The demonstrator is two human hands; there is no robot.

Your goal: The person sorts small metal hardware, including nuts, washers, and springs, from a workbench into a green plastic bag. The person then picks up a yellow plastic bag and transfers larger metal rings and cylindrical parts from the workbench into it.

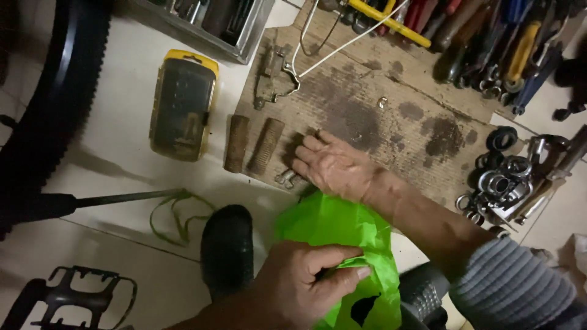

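My left hand [302, 281] pinches the rim of a bright green plastic bag [342, 244] low in the middle. My right hand [333, 164] reaches out over a stained wooden board [379, 104], fingers curled down onto something small and dark at the board's near edge; what it grips is hidden. A small metal bolt [285, 178] lies just left of its fingertips. Two ribbed brown grips [254, 145] lie side by side further left on the board.
A yellow-edged clear case [182, 104] lies on the tiled floor. Screwdrivers and pliers [489, 43] are piled top right, metal rings and nuts [501, 180] at right. A tyre [55, 98], a pedal [67, 299] and a black shoe [227, 250] are at left and centre.
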